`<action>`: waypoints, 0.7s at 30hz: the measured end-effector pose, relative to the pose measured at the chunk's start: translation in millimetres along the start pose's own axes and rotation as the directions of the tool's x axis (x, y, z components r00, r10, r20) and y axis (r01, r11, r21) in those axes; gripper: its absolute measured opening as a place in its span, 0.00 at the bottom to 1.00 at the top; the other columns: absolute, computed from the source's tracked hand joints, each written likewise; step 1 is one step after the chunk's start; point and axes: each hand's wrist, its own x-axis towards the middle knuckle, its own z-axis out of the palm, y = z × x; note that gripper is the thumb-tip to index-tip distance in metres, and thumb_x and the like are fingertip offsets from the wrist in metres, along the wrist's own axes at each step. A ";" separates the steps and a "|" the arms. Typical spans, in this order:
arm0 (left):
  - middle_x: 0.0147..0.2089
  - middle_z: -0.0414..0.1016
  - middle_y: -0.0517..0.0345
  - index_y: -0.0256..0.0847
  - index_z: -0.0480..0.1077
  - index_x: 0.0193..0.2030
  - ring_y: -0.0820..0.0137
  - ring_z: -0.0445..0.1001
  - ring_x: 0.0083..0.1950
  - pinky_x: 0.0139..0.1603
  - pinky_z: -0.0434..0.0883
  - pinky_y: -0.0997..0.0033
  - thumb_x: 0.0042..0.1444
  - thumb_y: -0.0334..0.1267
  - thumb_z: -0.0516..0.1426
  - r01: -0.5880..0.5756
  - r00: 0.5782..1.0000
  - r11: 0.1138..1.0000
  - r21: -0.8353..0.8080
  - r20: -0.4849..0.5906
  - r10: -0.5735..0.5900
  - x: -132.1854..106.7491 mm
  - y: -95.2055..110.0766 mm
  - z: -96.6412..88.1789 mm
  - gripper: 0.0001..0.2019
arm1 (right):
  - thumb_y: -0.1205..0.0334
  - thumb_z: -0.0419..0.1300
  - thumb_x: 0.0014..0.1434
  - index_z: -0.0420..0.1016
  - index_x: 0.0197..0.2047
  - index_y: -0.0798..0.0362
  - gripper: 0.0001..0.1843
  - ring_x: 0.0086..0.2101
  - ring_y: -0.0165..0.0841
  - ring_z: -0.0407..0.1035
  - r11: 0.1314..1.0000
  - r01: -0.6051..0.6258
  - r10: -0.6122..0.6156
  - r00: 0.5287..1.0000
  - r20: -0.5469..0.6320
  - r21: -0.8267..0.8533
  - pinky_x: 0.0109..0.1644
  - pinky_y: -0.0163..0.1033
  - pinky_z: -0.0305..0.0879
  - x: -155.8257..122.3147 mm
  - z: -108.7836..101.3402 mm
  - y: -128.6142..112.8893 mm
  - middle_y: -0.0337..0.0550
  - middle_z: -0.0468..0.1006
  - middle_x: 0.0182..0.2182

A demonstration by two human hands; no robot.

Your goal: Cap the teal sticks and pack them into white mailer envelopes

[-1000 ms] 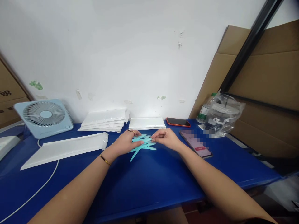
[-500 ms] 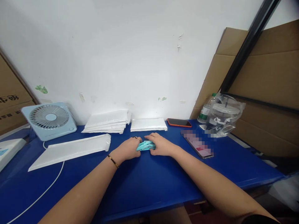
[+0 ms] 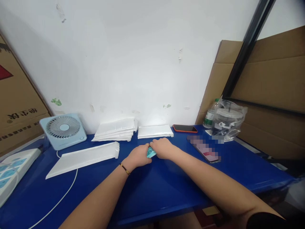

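Observation:
A small bundle of thin turquoise layers sits between my two hands, low over the blue table; its exact kind is hard to make out. My left hand grips its left side, thumb toward me. From the right, my right hand closes over its far and right side, covering much of it. Just beyond my hands lies a short stack of flat white packets. Farther left is a taller stack of similar packets. A long white wrapper rests left of my left hand.
A light blue fan with a white cable stands at the left, near a power strip. An orange-edged phone and a second phone lie to the right. Behind them are a bottle and a bagged cup.
My hands have drawn closer together around the turquoise bundle, and less of it shows now. My right hand reaches further over its top. The view has shifted slightly left.

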 end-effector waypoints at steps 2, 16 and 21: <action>0.40 0.75 0.54 0.39 0.67 0.42 0.62 0.73 0.38 0.35 0.67 0.69 0.39 0.42 0.61 -0.017 1.000 0.968 -0.252 0.007 0.019 -1.4 -0.4 -10.1 0.21 | 0.67 0.53 0.55 0.71 0.40 0.57 0.10 0.34 0.42 0.72 0.994 0.037 -0.042 0.998 -0.048 -0.100 0.33 0.42 0.62 6.4 -19.0 -4.0 0.52 0.76 0.35; 0.10 0.61 0.63 0.41 0.60 0.14 0.73 0.62 0.15 0.21 0.58 0.73 0.47 0.42 0.55 0.090 0.942 0.725 -0.683 -0.179 -0.285 8.9 -5.0 -16.5 0.15 | 0.73 0.49 0.58 0.71 0.44 0.56 0.14 0.48 0.40 0.65 0.921 0.241 -0.335 0.892 -0.305 -0.307 0.54 0.47 0.53 16.7 -86.2 -9.4 0.51 0.74 0.45; 0.17 0.65 0.65 0.40 0.64 0.21 0.74 0.62 0.20 0.22 0.57 0.75 0.48 0.46 0.56 -0.076 0.908 0.744 -0.664 -0.354 -0.223 12.1 -15.6 -14.1 0.13 | 0.70 0.54 0.50 0.63 0.54 0.57 0.26 0.60 0.45 0.47 0.990 0.144 -0.129 0.851 -0.509 -0.010 0.57 0.50 0.51 -30.9 -74.5 -18.2 0.54 0.61 0.57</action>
